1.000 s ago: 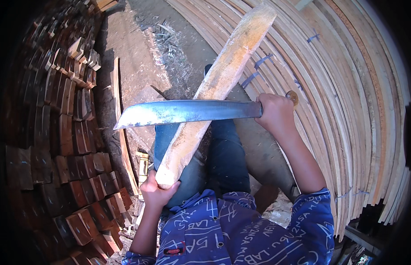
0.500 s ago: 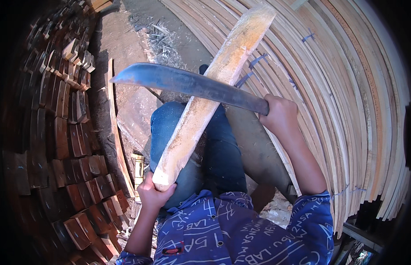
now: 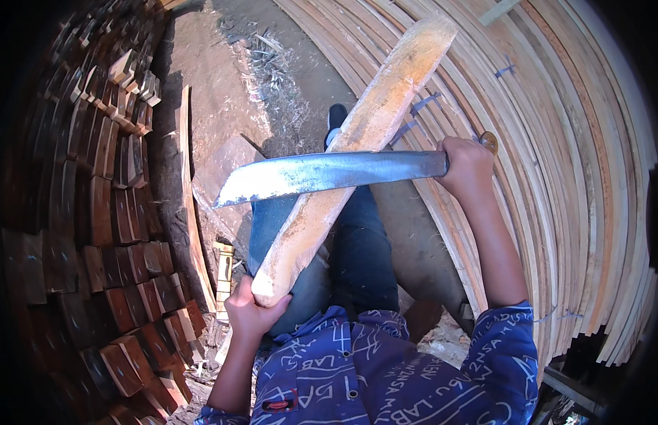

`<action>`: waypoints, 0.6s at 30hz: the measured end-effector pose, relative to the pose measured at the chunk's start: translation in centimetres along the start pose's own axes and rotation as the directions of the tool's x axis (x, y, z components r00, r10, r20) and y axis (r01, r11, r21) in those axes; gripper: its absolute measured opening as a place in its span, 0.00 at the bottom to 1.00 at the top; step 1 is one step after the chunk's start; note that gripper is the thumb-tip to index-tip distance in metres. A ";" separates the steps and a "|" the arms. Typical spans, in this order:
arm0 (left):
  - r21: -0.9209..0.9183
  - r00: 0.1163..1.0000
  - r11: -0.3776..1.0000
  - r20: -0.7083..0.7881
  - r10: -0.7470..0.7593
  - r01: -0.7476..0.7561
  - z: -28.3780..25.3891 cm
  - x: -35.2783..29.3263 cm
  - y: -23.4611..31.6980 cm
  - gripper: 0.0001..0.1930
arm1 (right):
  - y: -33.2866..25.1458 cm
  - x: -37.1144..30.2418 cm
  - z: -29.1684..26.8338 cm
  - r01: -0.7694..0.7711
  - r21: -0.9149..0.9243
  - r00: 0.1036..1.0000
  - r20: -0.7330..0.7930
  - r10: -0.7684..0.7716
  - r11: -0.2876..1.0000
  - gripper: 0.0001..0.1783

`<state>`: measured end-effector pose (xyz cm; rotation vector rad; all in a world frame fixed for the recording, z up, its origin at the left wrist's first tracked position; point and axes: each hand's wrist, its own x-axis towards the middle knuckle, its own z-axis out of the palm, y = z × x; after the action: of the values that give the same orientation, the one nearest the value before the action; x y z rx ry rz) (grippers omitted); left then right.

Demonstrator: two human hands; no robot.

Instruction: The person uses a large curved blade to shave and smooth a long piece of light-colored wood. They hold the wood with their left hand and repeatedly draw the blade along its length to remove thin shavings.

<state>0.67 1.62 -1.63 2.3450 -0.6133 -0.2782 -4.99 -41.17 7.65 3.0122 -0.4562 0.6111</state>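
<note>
A long, rough-hewn wooden plank (image 3: pixel 407 71) slants from near my lap up toward the far right, passing over my jeans-clad legs. Its near end is gripped by my left hand (image 3: pixel 252 312), thumb and fingers closed around it. My right hand (image 3: pixel 468 165) is closed round the handle of a machete (image 3: pixel 293 177). The wide steel blade points left and crosses above the middle of the plank; whether it touches the wood I cannot tell. Most of the handle is hidden in my fist, with only its round butt showing.
Stacked short wooden blocks (image 3: pixel 123 368) rise along the left side. Long thin wooden strips (image 3: pixel 555 177), tied in places with blue bands, fill the right. A narrow strip of wood (image 3: pixel 187 191) and a yellow object (image 3: pixel 223 273) lie at my left. Shavings (image 3: pixel 272 78) litter the ground ahead.
The machete has swung, its tip coming down and nearer, its flat now catching bright light. My right hand has shifted slightly right and up. My left hand still grips the plank.
</note>
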 end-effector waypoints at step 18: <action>0.015 0.992 0.999 0.115 -0.047 0.045 -0.5 0.5 0.2 0.29 | -2.7 -1.7 -2.4 0.035 -0.084 0.983 0.182 -0.019 0.996 0.05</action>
<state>1.20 1.55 -1.13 2.3693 -0.6179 -0.4344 -6.60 -37.88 9.23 2.9968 -0.4357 0.3078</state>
